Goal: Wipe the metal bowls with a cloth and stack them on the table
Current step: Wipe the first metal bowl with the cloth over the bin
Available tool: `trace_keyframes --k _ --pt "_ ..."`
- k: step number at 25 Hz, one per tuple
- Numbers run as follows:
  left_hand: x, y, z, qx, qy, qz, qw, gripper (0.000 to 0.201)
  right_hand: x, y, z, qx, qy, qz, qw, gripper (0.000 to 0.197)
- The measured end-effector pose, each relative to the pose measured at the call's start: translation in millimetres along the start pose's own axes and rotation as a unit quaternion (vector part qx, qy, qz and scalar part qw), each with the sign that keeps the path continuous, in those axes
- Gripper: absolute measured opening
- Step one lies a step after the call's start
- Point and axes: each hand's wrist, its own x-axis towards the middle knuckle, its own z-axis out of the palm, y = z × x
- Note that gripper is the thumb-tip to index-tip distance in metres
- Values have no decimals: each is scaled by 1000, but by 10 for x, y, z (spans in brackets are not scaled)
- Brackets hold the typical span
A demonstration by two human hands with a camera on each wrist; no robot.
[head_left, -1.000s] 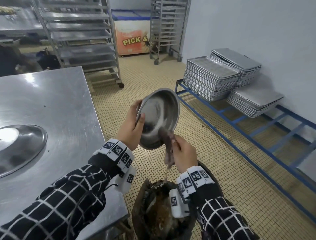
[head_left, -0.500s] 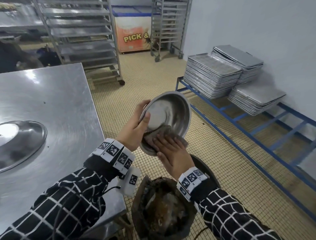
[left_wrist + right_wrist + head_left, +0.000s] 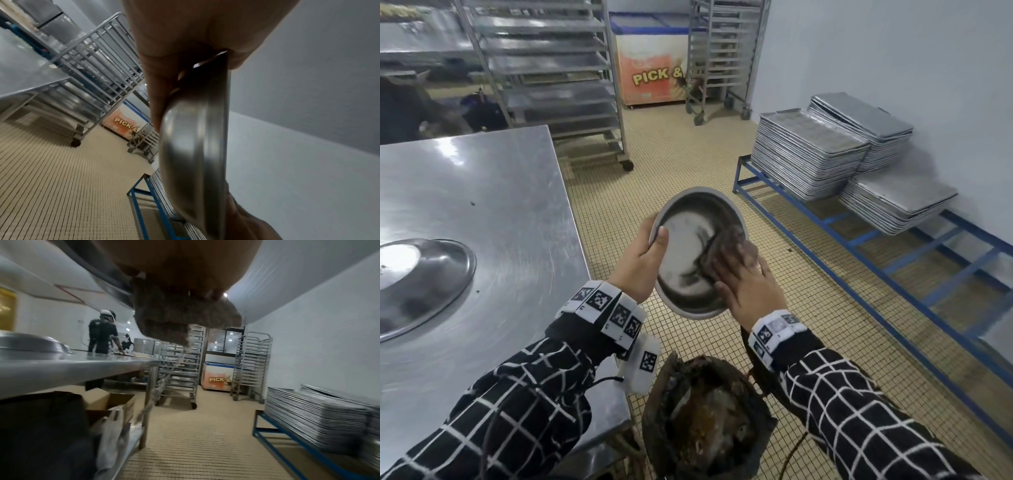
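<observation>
A round metal bowl (image 3: pixel 688 253) is held tilted toward me over the tiled floor, right of the table. My left hand (image 3: pixel 647 257) grips its left rim, thumb inside and fingers behind. My right hand (image 3: pixel 746 284) lies flat with spread fingers, pressing a brown cloth (image 3: pixel 736 245) against the bowl's inner right side. The left wrist view shows the bowl (image 3: pixel 191 146) edge-on, pinched by my left hand (image 3: pixel 185 40). The right wrist view shows the cloth (image 3: pixel 176 316) bunched under my right hand (image 3: pixel 185 264). A wide metal bowl (image 3: pixel 417 284) lies upside down on the steel table (image 3: pixel 482 192).
A dark bin (image 3: pixel 705 418) of dirty scraps stands right below my hands. A blue floor rack (image 3: pixel 859 240) with stacked baking trays (image 3: pixel 808 154) lines the right wall. Wheeled tray racks (image 3: pixel 551 85) and a chest freezer (image 3: pixel 654 68) stand behind. Another person (image 3: pixel 102 335) works beyond the table.
My right hand went from gripping the dangling cloth to pressing it flat inside the bowl, then slid it from the lower rim up the right side. The bowl tilted more toward me.
</observation>
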Motion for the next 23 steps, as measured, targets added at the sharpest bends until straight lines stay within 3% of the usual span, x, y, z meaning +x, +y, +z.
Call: trace_keyframes --k 2,5,9,11,15,17,20,23 --pt "-24 23 6 6 -19 -30 999 32 113 86 -80 14 8 39 999 79" --pt "15 7 -45 4 -25 -75 997 43 203 121 -185 107 33 52 992 70" --pt "54 -112 -121 -51 -52 -155 985 36 294 96 -415 223 66 100 967 64" --pt "58 -104 -134 -63 -70 -178 980 37 331 145 -421 290 93 123 945 48" --pt "106 -132 -170 -71 -70 -144 985 35 346 169 -364 386 102 190 897 18" --pt "104 -134 -166 -75 -35 -109 991 34 347 128 -366 416 142 248 863 15" --pt "39 -137 -76 -67 -8 -57 996 59 359 -14 -396 468 224 325 791 14" --pt "-41 -117 67 -62 39 -57 996 59 345 -201 -455 487 244 321 775 15"
